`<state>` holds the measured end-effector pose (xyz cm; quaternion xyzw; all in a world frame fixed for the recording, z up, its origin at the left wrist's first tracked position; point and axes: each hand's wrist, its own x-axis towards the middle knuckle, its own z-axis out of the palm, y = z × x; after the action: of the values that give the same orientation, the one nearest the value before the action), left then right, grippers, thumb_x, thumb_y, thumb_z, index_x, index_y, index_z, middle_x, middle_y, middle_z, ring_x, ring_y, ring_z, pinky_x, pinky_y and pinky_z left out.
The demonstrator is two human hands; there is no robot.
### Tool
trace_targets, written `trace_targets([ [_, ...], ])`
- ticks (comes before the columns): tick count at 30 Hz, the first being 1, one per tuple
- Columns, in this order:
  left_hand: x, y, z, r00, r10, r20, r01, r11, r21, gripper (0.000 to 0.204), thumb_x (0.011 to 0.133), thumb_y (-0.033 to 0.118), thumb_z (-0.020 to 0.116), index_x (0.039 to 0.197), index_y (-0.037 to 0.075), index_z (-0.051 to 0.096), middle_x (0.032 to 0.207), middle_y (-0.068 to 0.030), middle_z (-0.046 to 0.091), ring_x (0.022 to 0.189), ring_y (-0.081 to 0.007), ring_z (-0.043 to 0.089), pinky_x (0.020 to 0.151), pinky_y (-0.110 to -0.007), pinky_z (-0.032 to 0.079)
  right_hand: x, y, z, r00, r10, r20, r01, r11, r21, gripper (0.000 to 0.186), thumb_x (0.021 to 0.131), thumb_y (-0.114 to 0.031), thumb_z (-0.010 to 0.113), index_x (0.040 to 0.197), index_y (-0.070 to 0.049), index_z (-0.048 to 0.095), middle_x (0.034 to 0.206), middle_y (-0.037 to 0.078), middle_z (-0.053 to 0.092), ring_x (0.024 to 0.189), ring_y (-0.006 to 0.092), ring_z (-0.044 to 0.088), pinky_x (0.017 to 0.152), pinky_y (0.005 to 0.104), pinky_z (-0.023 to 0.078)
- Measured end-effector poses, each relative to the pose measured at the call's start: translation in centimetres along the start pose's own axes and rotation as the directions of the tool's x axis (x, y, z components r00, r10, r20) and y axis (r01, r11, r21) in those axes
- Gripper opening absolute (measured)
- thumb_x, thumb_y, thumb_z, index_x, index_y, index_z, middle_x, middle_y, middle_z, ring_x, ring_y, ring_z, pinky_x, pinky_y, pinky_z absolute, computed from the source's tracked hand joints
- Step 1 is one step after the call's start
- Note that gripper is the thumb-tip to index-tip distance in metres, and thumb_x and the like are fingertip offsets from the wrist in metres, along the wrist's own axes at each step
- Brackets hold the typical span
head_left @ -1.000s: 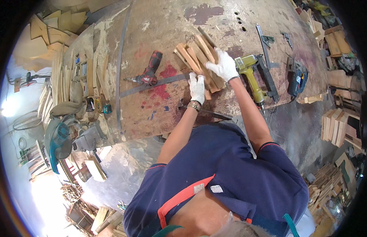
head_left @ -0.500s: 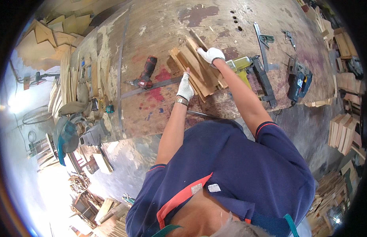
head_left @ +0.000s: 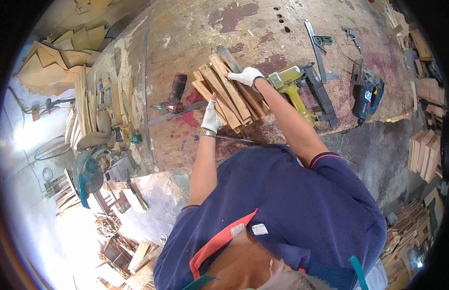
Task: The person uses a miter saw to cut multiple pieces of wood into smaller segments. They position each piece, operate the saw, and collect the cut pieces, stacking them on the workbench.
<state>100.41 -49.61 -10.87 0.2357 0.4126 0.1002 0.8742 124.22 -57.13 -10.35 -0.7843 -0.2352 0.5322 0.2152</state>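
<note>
Several narrow wooden strips [head_left: 228, 92] lie side by side in a slanting bundle on the workbench [head_left: 186, 58]. At the bundle's near left edge is my left hand [head_left: 212, 117], in a white glove with bare fingertips, closed against the outer strips with the thumb along them. My right hand [head_left: 246, 76], gloved the same way, grips the strips from the right side, its fingers over their upper faces. Between them the two hands hold the bundle. Some fingers of both hands are hidden by the wood.
Right of the bundle lies a yellow-green nail gun [head_left: 293, 92], close to my right forearm. Beyond it are a combination square [head_left: 319, 46] and a jigsaw [head_left: 367, 94]. A red-and-black cordless drill [head_left: 176, 94] and a steel ruler [head_left: 161, 119] lie left. A miter saw [head_left: 89, 171] stands farther left.
The bundle has turned over or shifted, so more separate strips show, spread side by side. Both hands have moved slightly left with it, and more of the nail gun is visible.
</note>
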Motion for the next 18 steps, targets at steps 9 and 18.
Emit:
trace_targets([
  [9,-2.9,-4.0,-1.1,0.995,0.030,-0.097,-0.028,0.999,0.021,0.068,0.090,0.041,0.080,0.143,0.010,0.051,0.136,-0.0117,0.064,0.120,-0.0312,0.066,0.100,-0.053,0.059,-3.4,3.9,4.9,0.955,-0.241,0.170,0.036,0.667,0.744,0.082,0.076,-0.060,0.085,0.128,0.001,0.066,0.111,0.018,0.073,0.092,0.0242,0.073,0.081,0.0409,0.059],
  [18,-5.1,-5.5,-6.9,0.993,0.119,0.026,-0.120,0.991,0.059,0.055,0.092,0.038,0.078,0.133,0.007,0.059,0.124,-0.0088,0.070,0.112,-0.0252,0.069,0.099,-0.044,0.059,-9.4,2.7,9.1,0.911,-0.408,-0.059,0.338,0.657,0.673,0.076,0.076,-0.050,0.088,0.130,0.000,0.066,0.111,0.013,0.073,0.099,0.0212,0.069,0.089,0.0345,0.055],
])
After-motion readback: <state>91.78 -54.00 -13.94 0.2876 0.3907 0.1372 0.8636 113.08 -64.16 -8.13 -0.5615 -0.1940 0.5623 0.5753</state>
